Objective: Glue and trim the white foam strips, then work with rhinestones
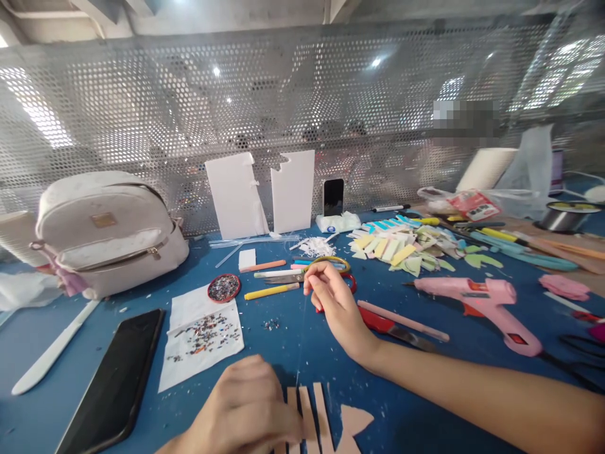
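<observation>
My left hand (248, 407) is low in the middle with curled fingers, its fingertips over the leftmost of several flat tan strips (309, 419) at the near edge. To their right lies a tan bow-shaped cutout (354, 419). My right hand (343, 315) is raised above the blue table, thumb and fingers drawn together. A faint, thin clear strand (301, 353) runs from near its fingertips down towards the strips. Behind that hand are yellow-handled scissors (326, 260), partly covered. A red-handled tool (378, 320) and a pinkish pen (401, 320) lie beside the right wrist.
A pink glue gun (486, 302) lies at right, its cord trailing. Coloured paper scraps (397, 246) pile up behind. At left are a phone (116, 378), a white knife (57, 347), a backpack (108, 233) and a tissue (189, 359) with dark bits near a red-rimmed dish (224, 288).
</observation>
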Available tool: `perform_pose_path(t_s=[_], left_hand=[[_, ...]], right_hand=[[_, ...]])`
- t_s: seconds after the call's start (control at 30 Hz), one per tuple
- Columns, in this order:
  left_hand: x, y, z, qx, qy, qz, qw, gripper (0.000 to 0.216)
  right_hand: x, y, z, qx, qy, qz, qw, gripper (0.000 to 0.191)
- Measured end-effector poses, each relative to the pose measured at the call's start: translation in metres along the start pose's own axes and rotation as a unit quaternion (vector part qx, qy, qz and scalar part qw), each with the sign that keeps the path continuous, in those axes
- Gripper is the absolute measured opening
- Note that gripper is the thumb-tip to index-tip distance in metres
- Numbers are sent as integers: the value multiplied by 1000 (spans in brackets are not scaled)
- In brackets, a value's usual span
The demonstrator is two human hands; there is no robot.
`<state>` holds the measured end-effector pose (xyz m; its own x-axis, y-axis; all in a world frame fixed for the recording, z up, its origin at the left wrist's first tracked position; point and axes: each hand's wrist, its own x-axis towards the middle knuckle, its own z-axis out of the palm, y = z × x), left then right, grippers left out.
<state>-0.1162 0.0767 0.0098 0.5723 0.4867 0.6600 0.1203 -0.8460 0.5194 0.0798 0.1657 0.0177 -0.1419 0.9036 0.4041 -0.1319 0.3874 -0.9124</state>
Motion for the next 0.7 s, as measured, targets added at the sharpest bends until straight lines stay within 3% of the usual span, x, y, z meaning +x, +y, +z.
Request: perform_pose_path(t_s=[0.07,0.2,0.3,0.4,0.47,0.53,0.63,0.7], left_hand=[[0,0,3,4,27,8,1000,29],[1,5,-1,0,-18,-20,1000,27],[4,8,-8,17,18,-108,994,23],[6,5,-11,43,95,-208,973,13],[7,1,-11,54,145,-268,951,9],[8,-2,-11,50,167,-304,936,7],[8,-4,-11,35,171,-313,934,8],[8,-4,-11,29,172,-310,935,9]], right_hand=[[0,2,0,-2,0,1,1000,21],[0,4,-2,-36,3,-20,999,18],[-2,1,-3,-100,17,-59,993,16],[-6,-7,-1,-143,10,-117,983,18],[-10,-14,1,-161,-26,-149,975,21],[-14,-21,2,-175,-105,-166,965,21],[-17,-25,4,-214,-245,-185,928,17],[-17,-24,5,-234,-282,-205,907,21]])
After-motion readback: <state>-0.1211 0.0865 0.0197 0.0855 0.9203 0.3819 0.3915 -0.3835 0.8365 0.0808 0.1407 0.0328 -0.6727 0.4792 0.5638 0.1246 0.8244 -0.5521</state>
